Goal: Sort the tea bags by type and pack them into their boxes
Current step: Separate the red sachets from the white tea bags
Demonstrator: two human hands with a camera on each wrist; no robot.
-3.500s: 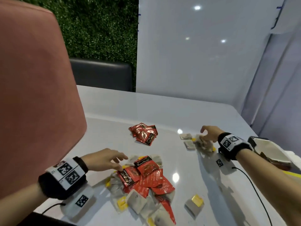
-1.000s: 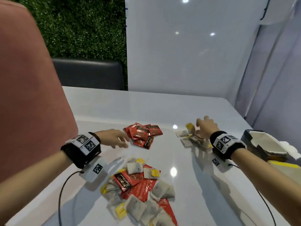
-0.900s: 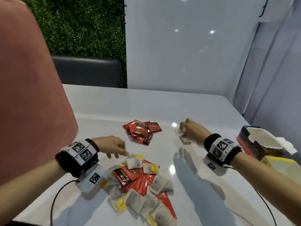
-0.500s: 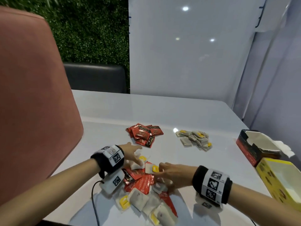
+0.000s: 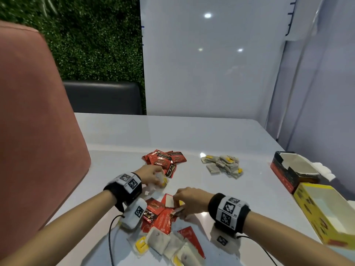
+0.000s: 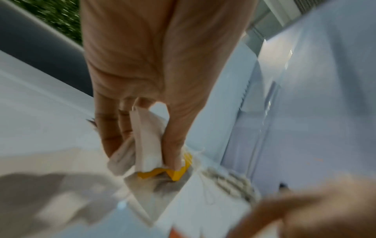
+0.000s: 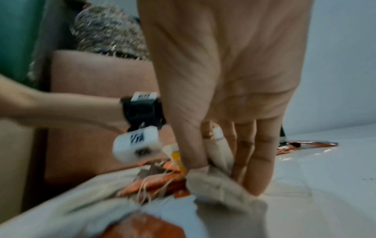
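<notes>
Head view: left hand [image 5: 151,176] pinching white tea bags [image 6: 147,141]; right hand [image 5: 189,200] gripping paper bag [image 7: 220,154].

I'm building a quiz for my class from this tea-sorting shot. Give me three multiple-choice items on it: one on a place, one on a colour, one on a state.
1. Where does the sorted pile of red packets lie?
A. left of the pile of paper tea bags
B. inside the yellow box
C. on the pink chair

2. What colour are the tags on the bags in the left hand?
A. green
B. yellow
C. blue

3. What state is the yellow box in?
A. taped shut
B. crushed flat
C. open at the top

Key:
1 A, the head view shows the two piles side by side on the table.
2 B, a yellow tag shows below the thumb.
3 C, its pale inside shows.
</notes>
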